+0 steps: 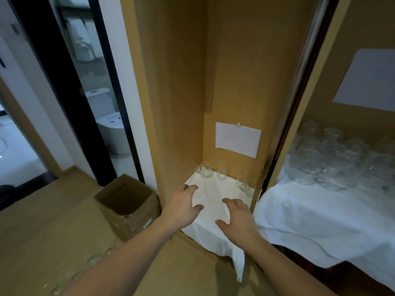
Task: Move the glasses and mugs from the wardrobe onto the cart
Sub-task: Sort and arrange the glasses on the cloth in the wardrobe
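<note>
Wooden wardrobe (183, 86) panels fill the middle of the view, with a bathroom doorway off to the left and an open cardboard box (128, 207) standing on the floor just beside the wardrobe's left wall. On the wardrobe floor lies a white cloth (210, 190), and only a few clear pieces are left at its back — a glass mug (204, 169) in the far left corner, a stemless glass (222, 174) just beside it, and a small cluster of glasses (245, 184) against the right wall, too blurred to count. To the right, a white-draped cart (316, 216) already carries a dense crowd of glassware (333, 159), so by my reading most of the move is done and just these last pieces remain; some more clear glasses seem to sit on the floor at lower left, though they are hard to make out. Both hands reach in over the cloth: the left hand (181, 207) and the right hand (236, 216) each have fingers spread and slightly bent, holding nothing, well short of the glassware. Everything to be moved is thin, transparent and smooth — likely light, slippery and easy to knock together
</note>
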`<state>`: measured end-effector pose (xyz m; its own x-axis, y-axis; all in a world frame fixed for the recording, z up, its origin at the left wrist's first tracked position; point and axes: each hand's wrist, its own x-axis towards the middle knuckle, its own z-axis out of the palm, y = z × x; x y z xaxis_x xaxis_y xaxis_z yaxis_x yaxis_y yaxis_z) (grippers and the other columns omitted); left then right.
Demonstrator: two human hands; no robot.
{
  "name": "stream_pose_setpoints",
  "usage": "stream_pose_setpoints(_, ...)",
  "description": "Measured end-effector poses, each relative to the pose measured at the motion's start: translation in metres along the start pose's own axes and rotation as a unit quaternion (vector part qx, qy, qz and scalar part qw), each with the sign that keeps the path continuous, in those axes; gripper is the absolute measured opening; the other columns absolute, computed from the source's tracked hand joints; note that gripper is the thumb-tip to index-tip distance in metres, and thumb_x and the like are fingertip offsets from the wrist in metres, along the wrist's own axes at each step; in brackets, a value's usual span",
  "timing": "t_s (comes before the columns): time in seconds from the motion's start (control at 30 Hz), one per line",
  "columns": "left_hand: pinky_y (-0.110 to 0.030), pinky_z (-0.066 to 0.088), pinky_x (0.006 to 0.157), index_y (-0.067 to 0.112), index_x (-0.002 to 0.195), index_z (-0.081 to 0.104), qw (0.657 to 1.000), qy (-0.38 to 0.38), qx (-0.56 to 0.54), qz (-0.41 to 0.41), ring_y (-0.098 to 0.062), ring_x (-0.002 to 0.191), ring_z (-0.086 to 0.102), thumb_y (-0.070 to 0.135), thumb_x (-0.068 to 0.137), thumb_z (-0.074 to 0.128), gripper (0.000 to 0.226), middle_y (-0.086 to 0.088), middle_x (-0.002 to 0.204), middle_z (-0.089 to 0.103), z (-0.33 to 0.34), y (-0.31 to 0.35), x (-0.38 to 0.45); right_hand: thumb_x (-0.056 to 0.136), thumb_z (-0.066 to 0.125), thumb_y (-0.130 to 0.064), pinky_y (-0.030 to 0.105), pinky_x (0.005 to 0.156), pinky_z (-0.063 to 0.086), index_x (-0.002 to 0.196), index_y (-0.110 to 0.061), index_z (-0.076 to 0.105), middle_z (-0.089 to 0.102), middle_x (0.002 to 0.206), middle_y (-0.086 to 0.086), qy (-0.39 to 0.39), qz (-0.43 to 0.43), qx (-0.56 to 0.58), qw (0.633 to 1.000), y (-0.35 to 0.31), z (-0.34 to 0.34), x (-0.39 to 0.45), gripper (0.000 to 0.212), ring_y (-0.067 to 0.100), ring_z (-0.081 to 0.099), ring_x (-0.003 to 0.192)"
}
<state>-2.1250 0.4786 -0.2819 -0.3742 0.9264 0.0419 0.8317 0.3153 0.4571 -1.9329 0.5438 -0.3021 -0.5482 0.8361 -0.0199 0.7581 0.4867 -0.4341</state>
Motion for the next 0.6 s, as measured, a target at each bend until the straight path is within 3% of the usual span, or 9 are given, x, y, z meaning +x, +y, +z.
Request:
stream_pose_setpoints(0.27, -0.039, 0.047, 0.105, 0.031, 0.148, 0.041, 1.000, -0.022, -0.003, -0.007, -0.026, 0.132, 0.048, 0.054, 0.089, 0.066, 0.068, 0.000, 0.148, 0.048, 0.009, -0.036, 0.027, 0.094, 0.061, -0.050, 0.032, 0.110, 0.042, 0.151, -0.031, 0.034, 0.040, 0.154, -0.002, -0.013, 0.044, -0.006, 0.999, -0.017, 0.022, 0.029, 0.067, 0.020, 0.042, 0.138)
stream_pose_setpoints(0.6, -0.035, 0.051, 0.095, 0.033, 0.144, 0.041, 0.999, -0.038, 0.006, -0.032, -0.022, 0.120, 0.056, 0.055, 0.089, 0.065, 0.064, 0.005, 0.143, 0.053, 0.011, -0.060, 0.128, 0.092, 0.065, -0.046, 0.033, 0.107, 0.041, 0.150, -0.027, 0.037, 0.044, 0.146, 0.003, -0.027, 0.053, 0.029, 0.998, -0.018, 0.038, 0.149, 0.067, 0.023, 0.043, 0.134)
